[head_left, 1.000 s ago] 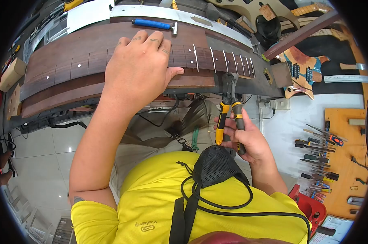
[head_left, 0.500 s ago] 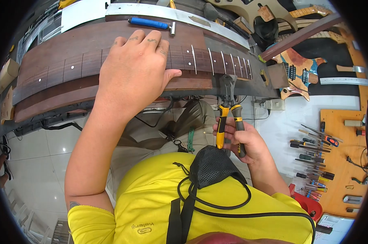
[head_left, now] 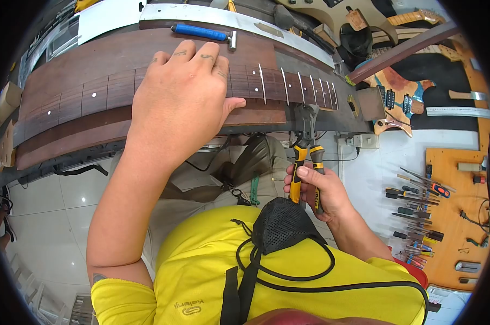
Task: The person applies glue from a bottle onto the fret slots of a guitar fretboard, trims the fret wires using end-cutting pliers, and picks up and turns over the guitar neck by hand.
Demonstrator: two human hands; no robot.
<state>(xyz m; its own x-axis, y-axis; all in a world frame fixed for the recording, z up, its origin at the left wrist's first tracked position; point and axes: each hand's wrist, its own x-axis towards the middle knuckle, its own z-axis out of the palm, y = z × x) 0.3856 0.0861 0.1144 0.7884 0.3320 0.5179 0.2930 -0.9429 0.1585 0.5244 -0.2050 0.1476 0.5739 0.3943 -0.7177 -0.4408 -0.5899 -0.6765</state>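
My left hand (head_left: 180, 103) bears down on a dark wooden guitar fretboard (head_left: 112, 90), its fingers curled over the board and its thumb stretched along the near side. The fingertips are hidden. White dots mark the fretboard, and several bright fret wires (head_left: 263, 84) cross its right end. Just below that end, my right hand (head_left: 322, 189) grips yellow-and-black cutting pliers (head_left: 298, 179), thumb across the handles. The pliers' head (head_left: 306, 116) points up at the board's near edge; I cannot tell whether its jaws touch a fret wire.
A blue-handled tool (head_left: 201, 31) lies behind the fretboard, near a long metal straightedge (head_left: 212, 15). To the right are a colourful guitar body (head_left: 399, 100), a steel ruler (head_left: 456, 112) and a wooden board (head_left: 445, 227) with several hand tools. A power socket (head_left: 358, 142) sits below the bench edge.
My right thumb has come across the pliers, and their handles are closer together. The pliers' head sits slightly lower and further right. My left hand stays on the fretboard.
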